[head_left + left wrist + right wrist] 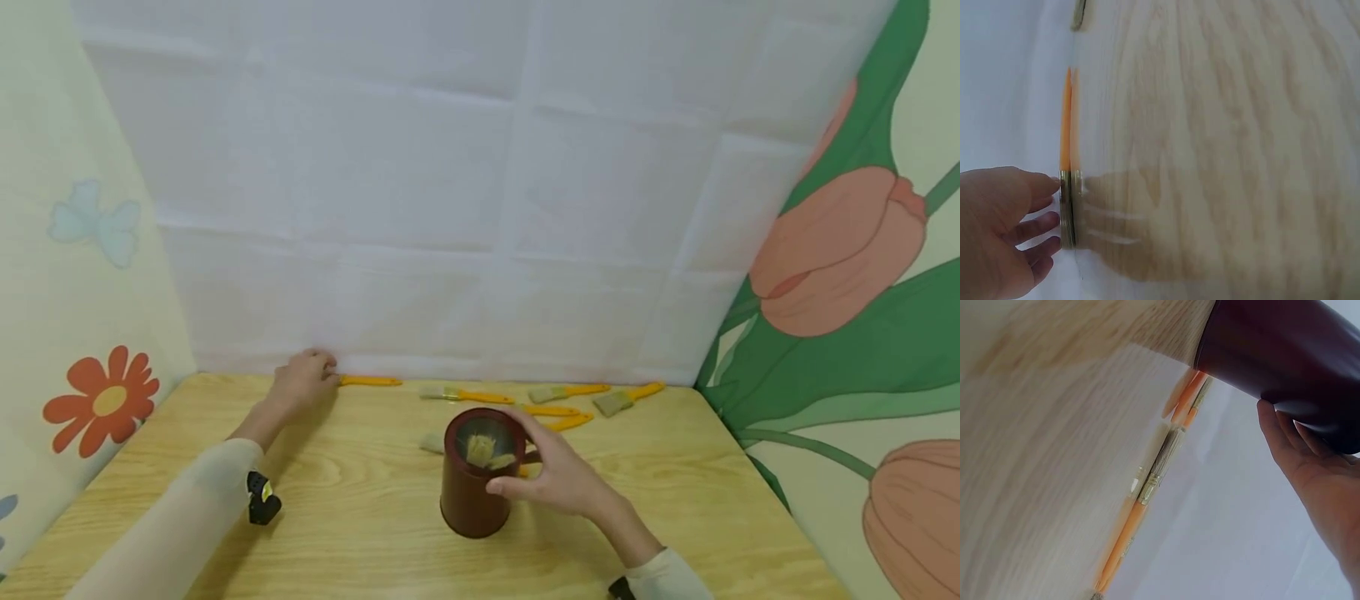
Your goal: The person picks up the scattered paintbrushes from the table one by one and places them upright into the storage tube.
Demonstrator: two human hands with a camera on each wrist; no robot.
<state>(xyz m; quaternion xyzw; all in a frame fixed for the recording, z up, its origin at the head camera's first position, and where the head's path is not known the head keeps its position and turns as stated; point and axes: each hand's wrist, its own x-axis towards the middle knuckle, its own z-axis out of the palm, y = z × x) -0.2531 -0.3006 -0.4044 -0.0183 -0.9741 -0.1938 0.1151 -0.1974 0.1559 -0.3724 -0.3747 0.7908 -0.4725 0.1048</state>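
At the back left, my left hand touches a paintbrush with a yellow-orange handle. In the left wrist view its loosely bent fingertips meet the metal band and bristles of that paintbrush, which lies on the table. My right hand holds a dark red-brown mug from the right, thumb on the near side of the rim and fingers on the far side. Bristle heads show inside the mug; their handles are hidden. The right wrist view shows the fingers against the mug's side.
Several more paintbrushes lie along the back right of the wooden table, one of them a wide paintbrush. Bristles of another brush poke out left of the mug. A white cloth hangs behind the table, and patterned walls stand at both sides.
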